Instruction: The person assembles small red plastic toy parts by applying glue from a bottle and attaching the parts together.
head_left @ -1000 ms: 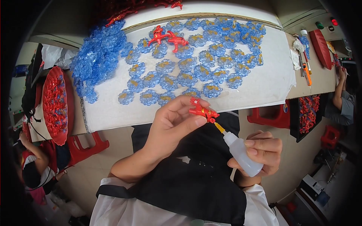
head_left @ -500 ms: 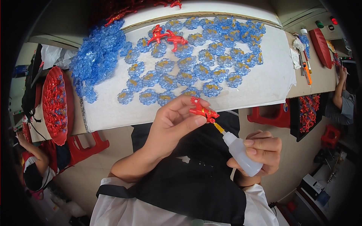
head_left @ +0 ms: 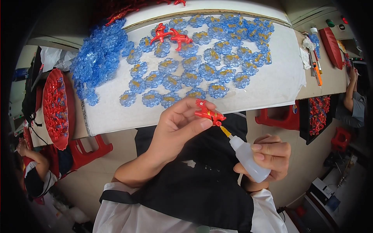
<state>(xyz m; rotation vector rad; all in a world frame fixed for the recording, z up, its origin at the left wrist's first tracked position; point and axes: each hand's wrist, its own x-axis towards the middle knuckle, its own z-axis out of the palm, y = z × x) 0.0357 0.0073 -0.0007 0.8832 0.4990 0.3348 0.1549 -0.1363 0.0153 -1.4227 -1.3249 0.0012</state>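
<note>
Between the thumb and fingers of my left hand point(head_left: 176, 130) is a small red plastic figurine point(head_left: 210, 114) with gold markings. My right hand point(head_left: 270, 157) grips a white squeeze bottle point(head_left: 250, 161), tilted so its yellow nozzle point(head_left: 225, 131) meets or nearly meets the figurine's lower end. Both hands are in front of the table's near edge, above my black apron point(head_left: 194, 194). Beyond them, translucent blue flower-shaped pieces point(head_left: 190, 79) with yellow centres lie spread on white paper point(head_left: 112, 114). Two more red figurines point(head_left: 181, 39) rest among the far pieces.
A heap of blue pieces point(head_left: 99, 58) covers the table's left side. Red trays point(head_left: 69, 112) of small red parts stand at far left, and a black tray point(head_left: 324, 112) at right. An orange cutter point(head_left: 318, 75) lies at right. Co-workers point(head_left: 351, 105) sit on both sides.
The hands, figurine and bottle keep almost the same pose. The table scene has shifted very slightly in view.
</note>
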